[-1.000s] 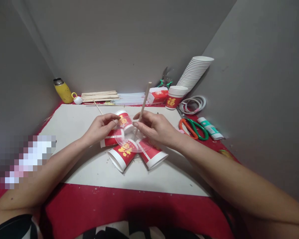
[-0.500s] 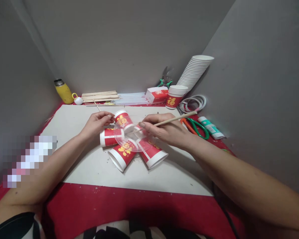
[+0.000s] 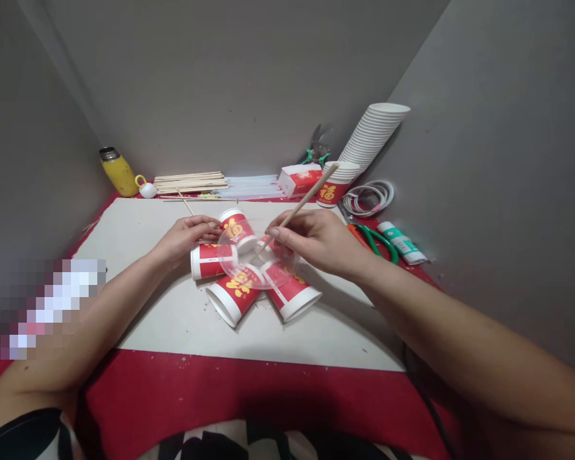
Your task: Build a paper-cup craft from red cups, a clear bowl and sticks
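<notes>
Several red-and-white paper cups with gold characters, including a front cup (image 3: 238, 295), lie on their sides in a ring, bases inward. A round, clear plastic disc (image 3: 278, 278) rests over their inner ends. My right hand (image 3: 319, 239) grips a tapered wooden stick (image 3: 306, 198) like a pen, its lower tip at the disc's middle. At the ring's left back, my left hand (image 3: 189, 235) has its fingers bent together by the disc's edge and the rear cup (image 3: 234, 225). What those fingers hold is hidden. A thin stick (image 3: 186, 203) shows just behind that hand.
White board (image 3: 158, 332) covers the red table (image 3: 211, 390). Along the back stand a yellow bottle (image 3: 118, 172), wooden sticks (image 3: 189, 181), clear glue sticks (image 3: 252, 185), a red-white box (image 3: 299, 180) and stacked cups (image 3: 376, 134). Coiled cable (image 3: 368, 198), green-handled scissors (image 3: 383, 246) and a tube (image 3: 401, 243) lie right.
My right hand has tilted the wooden stick steeper, its upper end swinging up and to the left. My left hand, the cups and the disc keep nearly the same arrangement.
</notes>
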The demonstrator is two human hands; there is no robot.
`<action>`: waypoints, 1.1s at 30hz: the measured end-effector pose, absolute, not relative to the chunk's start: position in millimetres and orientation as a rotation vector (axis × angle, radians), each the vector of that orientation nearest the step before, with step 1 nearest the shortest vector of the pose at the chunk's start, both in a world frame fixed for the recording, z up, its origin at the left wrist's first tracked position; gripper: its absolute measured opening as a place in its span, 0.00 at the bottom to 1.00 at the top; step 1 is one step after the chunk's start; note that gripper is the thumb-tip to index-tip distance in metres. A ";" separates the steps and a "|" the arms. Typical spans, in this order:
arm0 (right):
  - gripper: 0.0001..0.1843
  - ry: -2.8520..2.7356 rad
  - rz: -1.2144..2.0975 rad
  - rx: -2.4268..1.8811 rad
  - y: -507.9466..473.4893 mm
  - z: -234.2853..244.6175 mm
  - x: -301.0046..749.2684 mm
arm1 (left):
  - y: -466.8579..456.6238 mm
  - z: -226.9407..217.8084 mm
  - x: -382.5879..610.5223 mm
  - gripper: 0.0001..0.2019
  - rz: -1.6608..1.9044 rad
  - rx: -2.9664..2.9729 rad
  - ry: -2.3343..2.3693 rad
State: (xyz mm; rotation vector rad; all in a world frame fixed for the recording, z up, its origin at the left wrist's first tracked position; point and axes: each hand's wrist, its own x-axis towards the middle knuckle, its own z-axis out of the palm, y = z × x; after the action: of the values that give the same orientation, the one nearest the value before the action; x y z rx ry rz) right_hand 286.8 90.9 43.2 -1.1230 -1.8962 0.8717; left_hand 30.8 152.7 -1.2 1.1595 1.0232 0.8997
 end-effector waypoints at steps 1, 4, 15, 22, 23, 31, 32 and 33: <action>0.13 -1.913 0.836 -1.126 91.1 42.3 286.2 | 152.8 -0.3 30.5 0.15 0.902 1.169 1.022; 0.14 -1.972 0.709 -1.119 92.5 39.6 283.4 | 151.7 2.5 30.9 0.14 0.901 1.207 1.023; 0.16 -2.035 0.508 -1.214 102.2 29.3 272.3 | 139.7 6.6 38.9 0.18 0.836 1.174 1.073; 0.16 -2.009 0.488 -1.123 96.9 25.4 275.7 | 133.4 15.6 38.7 0.15 0.886 1.522 1.086; 0.16 -2.006 0.482 -1.110 96.6 25.2 275.9 | 129.5 17.2 40.3 0.14 0.915 1.644 1.092; 0.15 -1.959 0.508 -1.075 98.6 23.8 274.6 | 98.8 17.4 56.7 0.14 0.923 2.842 0.774; 0.15 -1.955 0.516 -1.078 98.6 23.7 274.2 | 97.3 17.8 57.7 0.15 0.889 2.905 0.750; 0.15 -1.953 0.522 -1.082 98.4 23.6 273.8 | 96.4 18.4 58.4 0.15 0.854 2.942 0.735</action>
State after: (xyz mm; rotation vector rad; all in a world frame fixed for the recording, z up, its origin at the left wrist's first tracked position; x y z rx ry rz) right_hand 273.8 98.4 23.6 -1.0823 -1.9529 0.5220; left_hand 58.4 96.4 18.4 2.9424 0.7351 0.8542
